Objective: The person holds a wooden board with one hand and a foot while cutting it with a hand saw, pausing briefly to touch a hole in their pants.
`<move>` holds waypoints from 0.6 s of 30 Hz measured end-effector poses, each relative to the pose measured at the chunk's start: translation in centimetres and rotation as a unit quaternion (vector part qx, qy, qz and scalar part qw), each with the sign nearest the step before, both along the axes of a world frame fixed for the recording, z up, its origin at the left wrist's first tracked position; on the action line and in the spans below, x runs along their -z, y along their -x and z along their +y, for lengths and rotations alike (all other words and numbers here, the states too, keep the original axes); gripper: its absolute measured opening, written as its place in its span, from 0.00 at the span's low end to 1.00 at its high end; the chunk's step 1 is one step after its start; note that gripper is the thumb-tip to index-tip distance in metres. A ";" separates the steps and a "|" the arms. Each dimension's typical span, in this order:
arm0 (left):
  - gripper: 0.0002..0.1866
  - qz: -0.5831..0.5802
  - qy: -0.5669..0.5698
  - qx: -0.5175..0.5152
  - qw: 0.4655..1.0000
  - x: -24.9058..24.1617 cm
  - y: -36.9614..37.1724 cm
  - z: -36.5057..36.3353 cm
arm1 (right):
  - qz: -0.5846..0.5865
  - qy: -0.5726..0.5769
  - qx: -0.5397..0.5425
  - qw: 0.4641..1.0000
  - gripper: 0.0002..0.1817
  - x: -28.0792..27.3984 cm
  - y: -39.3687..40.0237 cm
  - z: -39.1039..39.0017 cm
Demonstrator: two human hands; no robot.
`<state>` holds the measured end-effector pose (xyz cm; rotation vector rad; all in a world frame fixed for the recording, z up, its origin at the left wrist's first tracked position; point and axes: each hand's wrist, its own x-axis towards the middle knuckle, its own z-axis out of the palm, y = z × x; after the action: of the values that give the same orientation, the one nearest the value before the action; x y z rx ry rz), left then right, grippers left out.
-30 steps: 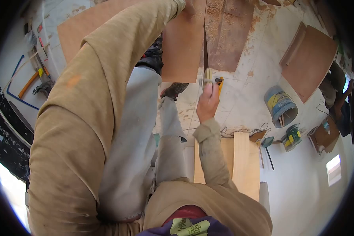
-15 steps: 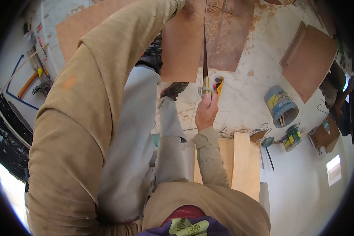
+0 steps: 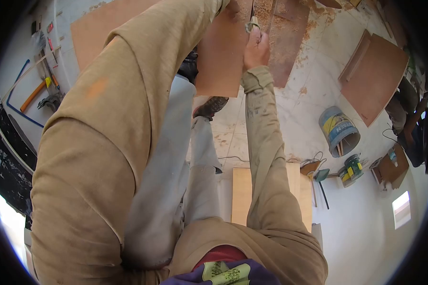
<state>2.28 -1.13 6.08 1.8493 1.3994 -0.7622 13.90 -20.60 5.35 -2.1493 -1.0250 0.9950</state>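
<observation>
My right hand (image 3: 257, 50) is closed round the pale, wrapped handle of a handsaw (image 3: 253, 21), at the top middle of the head view. Its dark blade points away from me, along the right edge of a brown wooden board (image 3: 218, 64), and mostly runs out of the frame. My left hand (image 3: 231, 9) is at the top edge, over the same board; its fingers are in shadow and cut off. To the right lies a darker board (image 3: 288, 52) strewn with wood shavings.
My shoe (image 3: 211, 108) is beside the board's near edge. Right of me are a blue bucket (image 3: 338, 130), green tins (image 3: 353, 166) and a leaning brown panel (image 3: 375, 76). Another person (image 3: 406, 111) is at the far right. Tools, including an orange-handled one (image 3: 32, 98), lie left.
My right hand has pushed the saw forward, away from my body, and my right arm has straightened. Less of the blade shows. A yellow tool near the handle is no longer visible.
</observation>
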 end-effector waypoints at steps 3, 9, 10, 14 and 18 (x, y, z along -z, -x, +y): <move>0.66 -0.006 -0.004 0.001 1.000 0.5 -0.5 -0.1 | 0.026 0.039 -0.013 0.999 0.18 -6.2 -0.4 -9.6; 0.66 -0.005 -0.013 0.012 1.000 1.1 -0.5 -0.2 | 0.027 0.033 -0.017 0.999 0.18 -9.8 -0.5 -12.5; 0.66 -0.005 -0.020 0.015 1.000 0.8 -0.7 0.0 | 0.030 0.061 0.002 0.998 0.19 -7.2 -0.1 -8.6; 0.66 0.002 -0.027 0.022 0.999 1.0 -0.6 -0.1 | -0.054 -0.089 0.002 0.995 0.20 3.8 -0.1 1.9; 0.66 0.002 -0.028 0.019 0.999 0.9 -0.8 0.0 | 0.036 -0.021 -0.006 0.999 0.19 -2.9 -0.6 -7.1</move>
<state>3.07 -1.13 5.17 1.9227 1.4052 -0.7536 14.45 -27.65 8.26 -2.0604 -1.0171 1.0404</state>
